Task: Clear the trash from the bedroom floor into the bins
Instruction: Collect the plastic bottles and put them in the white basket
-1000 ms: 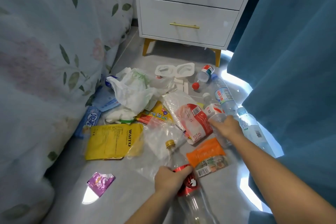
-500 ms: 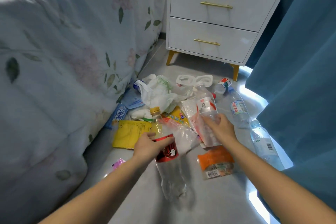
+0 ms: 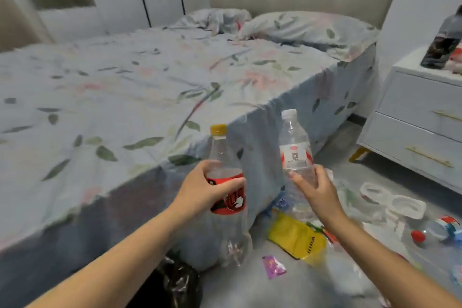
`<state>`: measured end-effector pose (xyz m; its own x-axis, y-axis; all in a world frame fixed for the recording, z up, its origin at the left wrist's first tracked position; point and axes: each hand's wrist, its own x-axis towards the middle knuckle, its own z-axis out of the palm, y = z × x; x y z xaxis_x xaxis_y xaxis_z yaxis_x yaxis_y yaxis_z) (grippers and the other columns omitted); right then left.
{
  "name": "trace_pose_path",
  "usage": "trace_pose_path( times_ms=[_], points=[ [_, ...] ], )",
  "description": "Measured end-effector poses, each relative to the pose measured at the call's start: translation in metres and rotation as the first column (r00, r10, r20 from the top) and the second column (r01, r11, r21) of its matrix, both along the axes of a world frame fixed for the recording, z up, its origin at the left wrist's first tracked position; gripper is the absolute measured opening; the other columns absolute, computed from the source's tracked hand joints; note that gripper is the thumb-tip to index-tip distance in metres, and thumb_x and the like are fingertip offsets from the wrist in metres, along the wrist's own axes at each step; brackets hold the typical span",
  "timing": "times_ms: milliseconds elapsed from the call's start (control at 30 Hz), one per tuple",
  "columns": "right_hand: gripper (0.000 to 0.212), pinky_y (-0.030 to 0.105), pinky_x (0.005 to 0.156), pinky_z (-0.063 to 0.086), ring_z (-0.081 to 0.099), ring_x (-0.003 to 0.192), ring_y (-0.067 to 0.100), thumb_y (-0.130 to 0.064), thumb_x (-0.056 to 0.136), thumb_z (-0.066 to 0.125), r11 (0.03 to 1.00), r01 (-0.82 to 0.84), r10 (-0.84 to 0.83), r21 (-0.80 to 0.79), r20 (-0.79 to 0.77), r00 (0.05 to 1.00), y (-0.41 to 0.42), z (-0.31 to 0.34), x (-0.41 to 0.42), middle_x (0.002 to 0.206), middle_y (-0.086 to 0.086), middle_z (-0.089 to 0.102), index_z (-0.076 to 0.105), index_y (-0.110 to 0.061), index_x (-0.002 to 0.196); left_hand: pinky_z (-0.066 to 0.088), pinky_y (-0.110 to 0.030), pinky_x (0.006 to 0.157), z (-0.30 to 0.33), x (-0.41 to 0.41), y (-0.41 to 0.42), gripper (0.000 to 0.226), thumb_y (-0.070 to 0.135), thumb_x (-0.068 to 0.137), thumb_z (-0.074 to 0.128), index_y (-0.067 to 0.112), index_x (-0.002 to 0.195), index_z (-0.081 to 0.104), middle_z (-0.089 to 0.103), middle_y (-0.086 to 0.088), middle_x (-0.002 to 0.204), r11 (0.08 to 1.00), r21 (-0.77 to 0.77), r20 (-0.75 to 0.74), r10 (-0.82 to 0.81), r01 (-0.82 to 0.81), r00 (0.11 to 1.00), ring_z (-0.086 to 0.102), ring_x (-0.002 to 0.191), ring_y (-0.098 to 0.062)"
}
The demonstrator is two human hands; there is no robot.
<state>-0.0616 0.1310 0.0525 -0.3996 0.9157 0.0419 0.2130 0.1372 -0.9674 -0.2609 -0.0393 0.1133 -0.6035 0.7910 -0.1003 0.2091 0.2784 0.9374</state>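
My left hand (image 3: 207, 187) grips a large clear bottle (image 3: 226, 202) with a yellow cap and a red label, held upright above the floor. My right hand (image 3: 316, 190) holds a smaller clear water bottle (image 3: 295, 150) with a white cap and a red-and-white label, also upright. Below them trash lies on the grey floor: a yellow packet (image 3: 296, 237), a purple wrapper (image 3: 273, 266), a white plastic tray (image 3: 395, 199) and a bottle with a red cap (image 3: 436, 231). A black bin bag (image 3: 172, 282) shows at the bottom edge under my left forearm.
The bed (image 3: 137, 97) with a floral sheet fills the left and centre, its corner hanging down just behind the bottles. A white nightstand (image 3: 422, 122) with gold handles stands at the right, a dark bottle (image 3: 442, 42) on top.
Both hands have lifted their bottles off the floor to chest height. My view has swung up and left from the trash pile to the bed, and the black bag has come into view.
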Motion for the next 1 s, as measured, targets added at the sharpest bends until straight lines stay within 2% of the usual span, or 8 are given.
trace_pose_path(
  times_ms=[67, 167, 400, 533, 600, 800, 900, 1000],
  points=[
    [0.024, 0.036, 0.08, 0.054, 0.067, 0.092, 0.017, -0.036, 0.078, 0.073, 0.991, -0.131, 0.132, 0.006, -0.064, 0.989, -0.024, 0.029, -0.036, 0.097, -0.003, 0.069, 0.056, -0.028, 0.093, 0.053, -0.02, 0.073, 0.03, -0.02, -0.042, 0.075, 0.063, 0.044, 0.082, 0.039, 0.11, 0.055, 0.064, 0.016, 0.104, 0.996, 0.027, -0.041, 0.084, -0.083, 0.996, 0.066, 0.092, -0.003],
    [0.037, 0.035, 0.08, 0.053, 0.067, 0.093, 0.015, -0.049, 0.071, 0.074, 0.934, -0.357, 0.356, 0.012, -0.13, 0.925, -0.079, 0.063, -0.088, 0.1, -0.005, 0.069, 0.057, -0.03, 0.098, 0.057, -0.026, 0.076, 0.057, -0.042, -0.117, 0.08, 0.067, 0.04, 0.079, 0.04, 0.111, 0.055, 0.062, 0.013, 0.109, 0.964, 0.055, -0.067, 0.263, -0.259, 0.963, 0.065, 0.095, -0.007],
    [0.045, 0.038, 0.088, 0.053, 0.069, 0.098, 0.011, -0.057, 0.064, 0.072, 0.698, -0.716, 0.702, 0.004, -0.203, 0.683, -0.226, 0.074, -0.181, 0.104, -0.007, 0.072, 0.061, -0.04, 0.105, 0.052, -0.024, 0.075, 0.054, -0.068, -0.307, 0.081, 0.06, 0.048, 0.083, 0.031, 0.117, 0.053, 0.06, 0.006, 0.113, 0.784, 0.02, -0.089, 0.619, -0.62, 0.78, 0.063, 0.1, -0.014],
    [0.05, 0.028, 0.085, 0.052, 0.066, 0.097, -0.002, -0.06, 0.063, 0.072, 0.571, -0.821, 0.801, -0.019, -0.207, 0.562, -0.309, 0.065, -0.21, 0.103, -0.021, 0.07, 0.056, -0.042, 0.107, 0.045, -0.02, 0.076, 0.04, -0.064, -0.412, 0.076, 0.048, 0.06, 0.084, 0.026, 0.125, 0.053, 0.054, 0.009, 0.118, 0.646, -0.054, -0.172, 0.745, -0.761, 0.645, 0.058, 0.103, -0.014],
    [0.043, 0.029, 0.086, 0.052, 0.066, 0.094, -0.001, -0.045, 0.069, 0.078, 0.52, -0.853, 0.832, -0.036, -0.206, 0.515, -0.349, 0.055, -0.219, 0.101, -0.017, 0.07, 0.054, -0.04, 0.105, 0.043, -0.017, 0.074, 0.029, -0.053, -0.457, 0.073, 0.04, 0.065, 0.085, 0.022, 0.128, 0.053, 0.053, 0.008, 0.119, 0.58, -0.083, -0.211, 0.785, -0.811, 0.583, 0.056, 0.102, -0.012],
    [0.057, 0.008, 0.07, 0.049, 0.064, 0.09, -0.008, -0.044, 0.063, 0.081, 0.258, -0.958, 0.953, -0.125, -0.131, 0.274, -0.475, 0.014, -0.232, 0.105, -0.014, 0.064, 0.043, -0.042, 0.105, 0.044, -0.014, 0.074, -0.016, -0.016, -0.545, 0.077, 0.024, 0.067, 0.086, 0.016, 0.133, 0.047, 0.054, 0.005, 0.119, 0.417, -0.14, -0.135, 0.89, -0.898, 0.435, 0.056, 0.099, -0.011],
    [0.065, 0.016, 0.081, 0.05, 0.065, 0.096, -0.001, -0.033, 0.069, 0.082, 0.233, -0.947, 0.958, -0.221, -0.115, 0.262, -0.53, -0.019, -0.236, 0.111, -0.01, 0.064, 0.041, -0.031, 0.118, 0.048, -0.031, 0.092, -0.049, -0.011, -0.562, 0.084, 0.018, 0.067, 0.087, 0.014, 0.137, 0.041, 0.053, -0.003, 0.127, 0.324, -0.122, -0.033, 0.943, -0.938, 0.33, 0.058, 0.109, -0.02],
    [0.065, 0.02, 0.078, 0.048, 0.062, 0.097, 0.008, -0.029, 0.067, 0.083, 0.263, -0.91, 0.957, -0.321, -0.031, 0.287, -0.559, -0.052, -0.245, 0.108, -0.008, 0.063, 0.04, -0.027, 0.116, 0.049, -0.033, 0.087, -0.081, -0.014, -0.565, 0.077, 0.018, 0.064, 0.088, 0.017, 0.128, 0.046, 0.055, -0.001, 0.12, 0.269, -0.129, 0.028, 0.963, -0.955, 0.267, 0.059, 0.098, -0.014]
  ],
)
